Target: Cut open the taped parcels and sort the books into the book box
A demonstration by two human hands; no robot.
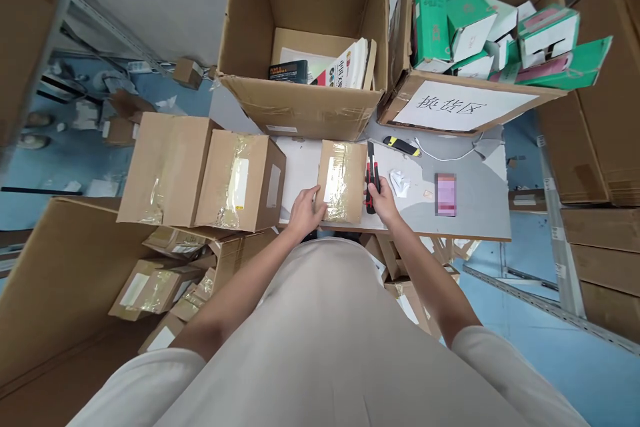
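A small cardboard box [327, 177] lies before me on the table, with clear tape and a white label down its top. My left hand [306, 215] grips its lower left corner, the thumb near the front edge. In my right hand [383, 201] is a red and black utility knife [371, 180], held upright in the view just right of the box, blade end away from me. The box's tape looks unbroken. Beyond the knife lies a second, yellow and black utility knife [402, 145], and a crumpled white paper [399, 183] sits right of my hand.
Two taped cartons [240, 180] stand at the left of the table [480, 200]. Behind are an open carton [300, 103] with books and another [395, 90] with green boxes. A pink blurred item [445, 195] lies at right. Below left, a large carton [65, 267] holds several parcels.
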